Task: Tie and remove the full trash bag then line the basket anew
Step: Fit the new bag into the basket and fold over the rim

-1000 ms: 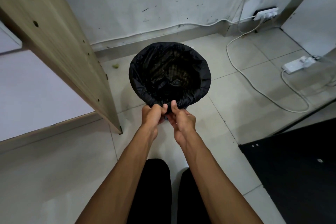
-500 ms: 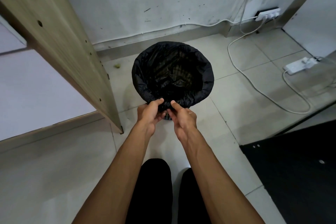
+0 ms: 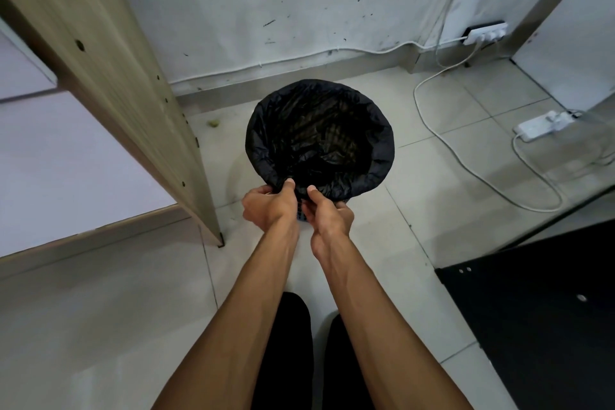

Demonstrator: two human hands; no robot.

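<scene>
At mid-frame on the tiled floor (image 3: pixel 416 216), the left hand (image 3: pixel 269 206) and right hand (image 3: pixel 327 215) pinch the trash bag (image 3: pixel 319 140) at the basket's near rim, with a wooden panel (image 3: pixel 109 76) close on the left and open tiles to the right.

A basket (image 3: pixel 301 215) stands on the floor (image 3: pixel 416 220) near the back wall (image 3: pixel 299 10), with a trash bag (image 3: pixel 319 140) inside it and folded over its rim. The left hand (image 3: pixel 269 205) and right hand (image 3: pixel 327 215) sit side by side at the bag's near edge. A wooden panel (image 3: pixel 109 76) rises left of the basket. To the right, a cable (image 3: pixel 466 170) runs across the floor between a power strip (image 3: pixel 540 125) near the right edge and a wall outlet (image 3: pixel 486 33) in the back right corner.
</scene>
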